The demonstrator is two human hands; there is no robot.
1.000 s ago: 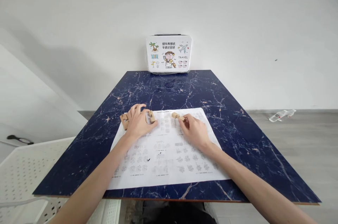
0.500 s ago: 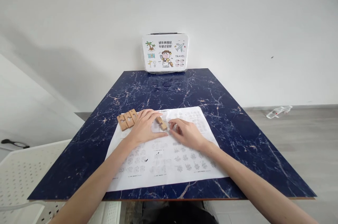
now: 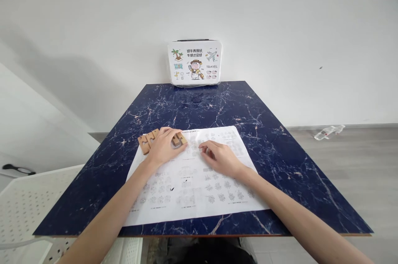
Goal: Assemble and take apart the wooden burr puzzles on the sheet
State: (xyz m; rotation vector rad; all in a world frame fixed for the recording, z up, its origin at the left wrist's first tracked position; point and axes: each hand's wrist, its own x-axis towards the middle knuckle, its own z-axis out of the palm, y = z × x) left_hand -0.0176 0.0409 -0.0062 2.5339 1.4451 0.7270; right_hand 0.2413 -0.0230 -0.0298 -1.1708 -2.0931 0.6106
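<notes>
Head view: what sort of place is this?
Probably an ordinary indoor room, maybe at home: a dark blue marbled table beside a plain white wall, with a grey wood-look floor.

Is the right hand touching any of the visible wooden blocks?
No, paper shows between the right hand and the wooden blocks at the left hand.

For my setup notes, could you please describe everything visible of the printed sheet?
The printed sheet is white, paper-like, and lies flat on the blue marbled table, toward its front edge. Rows of grey diagrams and captions cover it, with two darker marks. Wooden pieces lie at its far left corner, partly hidden by the left hand; the right hand is over its right half.
</notes>
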